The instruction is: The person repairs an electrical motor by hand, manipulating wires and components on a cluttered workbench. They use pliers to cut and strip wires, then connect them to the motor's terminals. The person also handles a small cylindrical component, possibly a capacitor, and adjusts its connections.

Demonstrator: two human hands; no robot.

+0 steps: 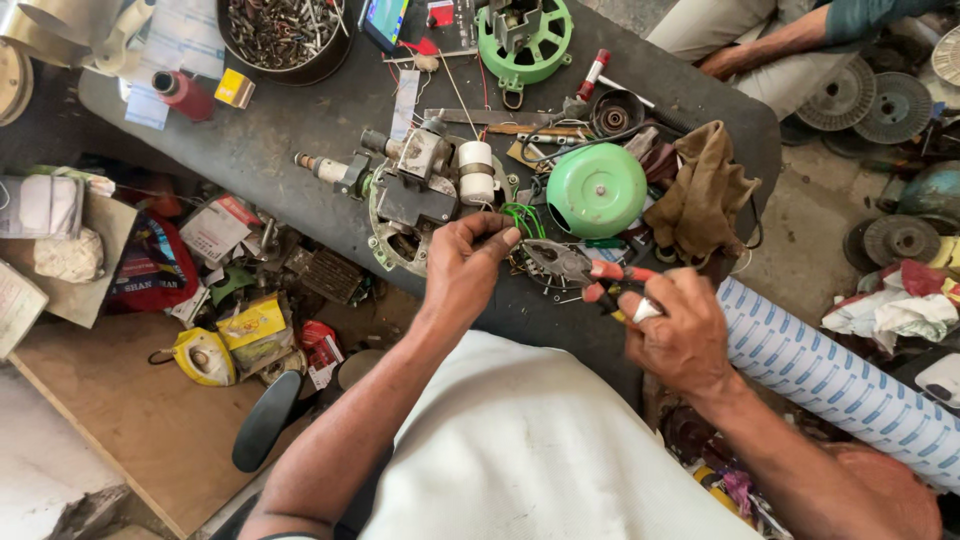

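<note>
Fingers (497,238) of my left hand (462,268) were pressed together on the green wires (522,216), pinching them just where they looped out beside the motor assembly. Right hand (680,335) was wrapped shut around the red handles of the pliers (572,266), whose grey nose pointed left toward the pinched wires and lay almost against the left fingertips.

Noted the surroundings from largest down. Dark grey table (300,130) carried nearly everything and ran across the upper half of the view. A roll of white paper with blue print (830,380) lay slanted at its right end, just beside my right wrist. The motor assembly (415,195), grey metal on a pale green ring, with a white cylinder on its right side, sat directly above my left hand. Next to it on the right stood a round green cover (597,190), and a brown rag (705,195) was bunched against that cover's right side. At the far edge lay a second green ring frame (525,40) and a dark bowl full of screws and metal bits (285,35), well apart from my hands. A small red cylinder (183,95) and a yellow box (235,88) rested near the bowl. Another person's arm (770,45) showed at the top right, beyond the table.
</note>
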